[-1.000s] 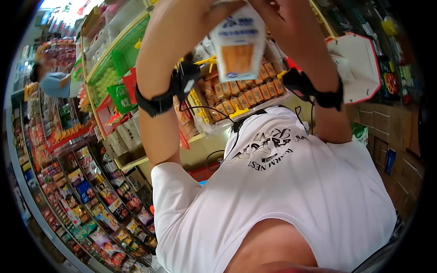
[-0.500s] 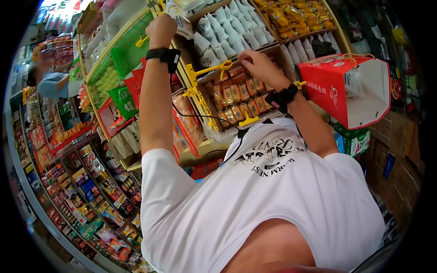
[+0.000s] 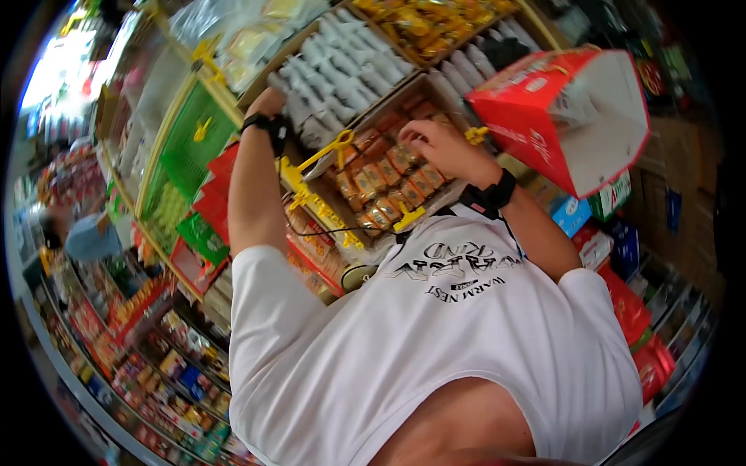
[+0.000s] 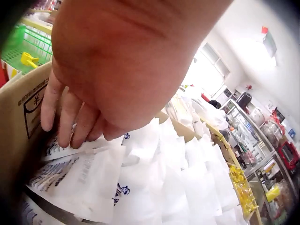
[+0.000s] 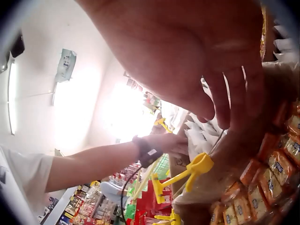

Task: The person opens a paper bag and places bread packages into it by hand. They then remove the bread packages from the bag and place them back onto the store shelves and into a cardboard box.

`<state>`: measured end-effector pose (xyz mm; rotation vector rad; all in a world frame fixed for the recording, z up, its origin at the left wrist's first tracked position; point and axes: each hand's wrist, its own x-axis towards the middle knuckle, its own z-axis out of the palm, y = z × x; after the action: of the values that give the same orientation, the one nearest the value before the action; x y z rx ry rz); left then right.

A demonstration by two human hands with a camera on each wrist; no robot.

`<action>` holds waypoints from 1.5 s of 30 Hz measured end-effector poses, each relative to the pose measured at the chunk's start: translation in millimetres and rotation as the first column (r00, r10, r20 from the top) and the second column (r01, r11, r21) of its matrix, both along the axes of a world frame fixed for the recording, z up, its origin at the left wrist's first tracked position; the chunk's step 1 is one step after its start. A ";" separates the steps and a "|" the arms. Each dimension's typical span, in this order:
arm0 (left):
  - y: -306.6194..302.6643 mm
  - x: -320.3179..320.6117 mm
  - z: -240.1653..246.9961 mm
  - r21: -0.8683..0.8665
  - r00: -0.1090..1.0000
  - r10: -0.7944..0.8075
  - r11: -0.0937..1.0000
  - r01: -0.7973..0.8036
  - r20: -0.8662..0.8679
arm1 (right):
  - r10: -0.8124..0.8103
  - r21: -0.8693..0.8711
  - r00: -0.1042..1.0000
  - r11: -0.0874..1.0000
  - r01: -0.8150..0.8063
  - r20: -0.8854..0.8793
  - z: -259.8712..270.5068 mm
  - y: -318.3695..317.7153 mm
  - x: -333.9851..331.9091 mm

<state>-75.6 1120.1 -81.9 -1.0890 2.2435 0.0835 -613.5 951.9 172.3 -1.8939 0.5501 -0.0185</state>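
Note:
My left hand [image 3: 270,102] reaches into the near left corner of the carton [image 4: 16,110] of white packets [image 3: 334,74]. In the left wrist view its fingers point down, tips right at the top of a white packet [image 4: 89,178] printed with blue. The thumb is mostly hidden behind the palm. My right hand [image 3: 447,147] hovers with loosely bent fingers over the box of orange-wrapped packets [image 3: 381,175], holding nothing. In the right wrist view its fingers [image 5: 239,96] hang beside a yellow clip [image 5: 199,168] at the boxes' edge.
A red gift box [image 3: 517,109] lies tipped to the right of the goods. Yellow-wrapped items [image 3: 443,23] fill a compartment further back. On the left are a green basket [image 3: 190,155] and red packages [image 3: 217,198]. A person in blue [image 3: 92,237] stands far left, beside snack shelves [image 3: 167,349].
A white packet with an orange panel was held up before the chest; my left hand then carried it left to the white packets' carton. My right hand lowered to above the orange-wrapped packets.

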 end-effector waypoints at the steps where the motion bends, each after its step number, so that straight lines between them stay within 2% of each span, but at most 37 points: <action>1: -6.5 -11.9 13.0 -0.017 0.999 -0.041 0.999 0.041 -0.015 | 0.024 -0.009 0.999 1.000 -0.024 0.032 11.2 2.7 -6.0; 2: -12.4 -22.2 22.6 -0.072 0.977 0.203 0.976 -0.208 -0.071 | 0.049 -0.020 0.997 0.999 -0.048 0.063 24.5 3.7 -15.5; 3: -17.8 -28.8 32.3 -0.106 0.892 0.430 0.889 -0.446 -0.140 | 0.011 -0.038 0.999 0.999 -0.009 0.051 44.9 4.2 -27.9; 4: -20.2 -31.7 41.6 -0.111 0.746 0.630 0.744 -0.659 -0.215 | 0.084 -0.009 0.996 0.996 -0.084 0.026 72.1 5.9 -39.8; 5: -19.6 -28.1 47.7 -0.090 0.546 0.788 0.545 -0.834 -0.284 | 0.164 0.025 0.986 0.986 -0.164 0.006 100.3 4.4 -51.8; 7: -45.3 -93.1 158.2 -0.115 0.592 0.757 0.586 -0.802 -0.277 | 0.272 0.081 0.962 0.960 -0.269 -0.027 161.0 -11.6 -76.5; 8: -59.7 -131.1 221.3 -0.128 0.614 0.740 0.605 -0.786 -0.273 | 0.230 -0.017 0.972 0.973 -0.230 0.040 179.0 -24.1 -88.9; 9: -67.9 -145.8 247.8 -0.088 0.581 0.742 0.589 -0.803 -0.335 | 0.198 -0.113 0.974 0.976 -0.186 0.113 193.7 -41.6 -100.5; 10: -73.0 -157.7 266.3 -0.048 0.542 0.743 0.572 -0.819 -0.391 | 0.122 -0.093 0.990 0.989 -0.115 0.073 207.6 -63.7 -109.8; 11: -79.8 -178.7 288.2 -0.056 0.545 0.743 0.571 -0.819 -0.389 | 0.079 -0.281 0.996 0.956 -0.088 -0.043 218.9 -91.5 -114.4; 13: -94.1 -233.4 331.4 0.288 0.047 0.693 0.360 -0.887 -0.719 | 0.074 -0.376 0.995 0.926 -0.045 0.062 177.2 -168.9 -130.8; 15: -105.1 -284.0 369.2 0.366 -0.002 0.652 0.423 -0.829 -0.758 | 0.321 -0.398 0.934 0.845 -0.357 -0.157 133.8 -247.6 -141.1; 16: -107.2 -304.2 383.2 0.361 -0.005 0.654 0.412 -0.837 -0.757 | 0.263 -0.386 0.840 0.796 -0.467 -0.474 86.4 -286.8 -145.7; 17: -108.4 -321.8 395.6 0.374 0.026 0.644 0.477 -0.796 -0.765 | 0.000 -0.285 0.708 0.916 -0.284 -0.706 128.3 -254.3 -133.4; 18: -107.8 -337.7 406.1 0.385 0.053 0.632 0.534 -0.753 -0.773 | -0.178 -0.469 0.605 0.804 -0.365 -0.776 129.1 -237.3 -130.4; 19: -104.3 -352.8 415.0 0.382 0.041 0.639 0.509 -0.772 -0.768 | -0.135 -0.435 0.456 0.614 -0.659 -0.880 75.9 -269.3 -132.6; 21: -87.7 -371.0 432.8 0.263 0.090 0.547 0.532 -0.805 -0.832 | -0.062 -0.491 0.541 0.516 -0.702 -0.839 42.1 -281.6 -141.0; 24: -51.3 -371.2 450.7 0.143 0.094 0.504 0.413 -0.900 -0.859 | 0.071 -0.594 0.671 0.401 -0.697 -0.738 15.7 -291.7 -148.9; 25: -39.5 -370.6 458.0 0.160 0.033 0.458 0.377 -0.912 -0.888 | 0.086 -0.556 0.638 0.412 -0.722 -0.765 33.1 -279.8 -145.6; 26: -25.0 -355.3 457.4 0.171 0.000 0.533 0.272 -0.947 -0.846 | 0.102 -0.515 0.604 0.422 -0.746 -0.790 52.8 -266.2 -141.1; 28: -8.1 -364.6 478.1 0.183 -0.032 0.521 0.242 -0.953 -0.853 | 0.101 -0.381 0.493 0.509 -0.772 -0.864 101.2 -239.5 -124.6; 29: -1.0 -368.2 486.1 0.182 -0.039 0.520 0.227 -0.957 -0.854 | 0.088 -0.303 0.563 0.769 -0.563 -0.822 130.6 -225.4 -124.6; 31: 13.6 -371.6 495.3 0.150 -0.051 0.532 0.144 -0.978 -0.845 | 0.055 -0.174 0.615 0.936 -0.307 -0.787 152.7 -220.6 -130.4; 33: 23.7 -369.9 494.2 0.152 -0.062 0.524 0.131 -0.980 -0.850 | -0.028 -0.277 0.814 0.946 -0.166 -0.581 161.3 -229.4 -139.8; 35: 32.0 -366.7 491.3 0.149 -0.069 0.511 0.117 -0.982 -0.857 | 0.066 -0.201 0.918 0.967 -0.155 -0.391 199.5 -220.0 -145.1; 36: 34.7 -364.0 489.1 0.174 -0.074 0.494 0.160 -0.972 -0.866 | 0.206 -0.225 0.922 0.931 -0.288 -0.327 208.9 -224.8 -141.1; 37: 38.0 -362.7 486.9 0.199 -0.080 0.477 0.202 -0.959 -0.875 | 0.196 -0.255 0.943 0.930 -0.266 -0.268 225.5 -218.4 -141.6; 38: 38.5 -364.5 487.0 0.198 -0.088 0.473 0.188 -0.962 -0.877 | 0.181 -0.288 0.959 0.927 -0.240 -0.217 248.3 -202.6 -136.1; 40: 28.6 -369.3 491.6 0.232 -0.086 0.468 0.266 -0.936 -0.880 | 0.204 -0.262 0.946 0.927 -0.270 -0.252 293.2 -168.5 -117.7; 41: 23.8 -370.2 494.0 0.158 -0.012 0.411 0.322 -0.934 -0.912 | 0.268 -0.298 0.960 0.913 -0.279 -0.077 303.1 -158.8 -110.3; 42: 17.1 -377.7 497.1 0.154 -0.013 0.403 0.320 -0.935 -0.915 | 0.299 -0.319 0.954 0.906 -0.280 0.009 318.4 -144.3 -96.0; 43: 10.0 -387.8 501.3 0.164 -0.066 0.275 0.351 -0.922 -0.959 | 0.330 -0.341 0.939 0.897 -0.281 0.094 333.6 -129.9 -81.6; 45: 7.3 -384.6 512.4 0.171 -0.125 0.140 0.388 -0.906 -0.982 | 0.367 0.018 0.924 0.930 -0.367 -0.110 380.7 -81.2 -25.9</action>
<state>-460.2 1127.4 430.6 -3.3128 2.3764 0.6430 -639.4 870.7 553.0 -1.9830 0.2607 0.3338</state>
